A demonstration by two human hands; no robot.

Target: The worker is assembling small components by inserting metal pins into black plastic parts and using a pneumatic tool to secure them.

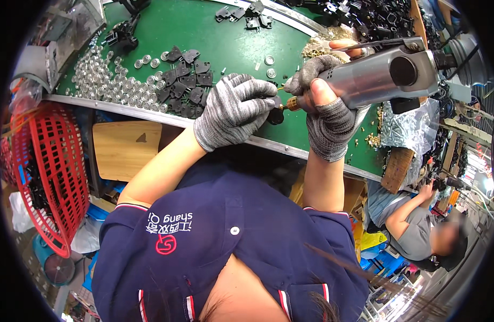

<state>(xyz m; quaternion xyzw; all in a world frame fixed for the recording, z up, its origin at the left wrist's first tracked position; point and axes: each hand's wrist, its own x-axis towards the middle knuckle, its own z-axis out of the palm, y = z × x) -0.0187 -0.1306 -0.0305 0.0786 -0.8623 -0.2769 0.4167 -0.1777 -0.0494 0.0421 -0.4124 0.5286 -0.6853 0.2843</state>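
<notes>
My left hand (233,110), in a grey knitted glove, pinches a small black part (276,116) above the front edge of the green table (204,32). My right hand (330,123), gloved with a bare thumb, is wrapped round a grey power screwdriver (370,78). Its brass-coloured nose (293,103) points left and meets the black part or stops just short of it; I cannot tell which. Left of my left hand lie flat black plastic pieces (185,80) and many silver wheels (131,92). Two loose silver wheels (270,67) sit beyond my fingers.
Small brass pieces (323,43) and a heap of black parts (359,19) lie at the far right. A clear bag of screws (410,126) is near the right edge. A red basket (59,177) stands left; a co-worker (413,231) sits at right.
</notes>
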